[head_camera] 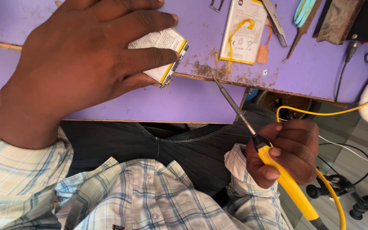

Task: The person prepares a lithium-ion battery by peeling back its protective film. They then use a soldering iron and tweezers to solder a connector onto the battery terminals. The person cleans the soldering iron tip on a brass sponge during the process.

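- Your left hand lay spread, fingers pressing the white battery pack beneath them.
- Your right hand gripped the yellow soldering iron, tip beyond the fingers, near the pack.

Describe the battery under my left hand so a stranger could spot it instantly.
On the purple table, near its front edge, the left hand covers a flat white battery with yellow edging. Unlike the uncovered battery farther right, it lies tilted and carries no loose yellow strip.
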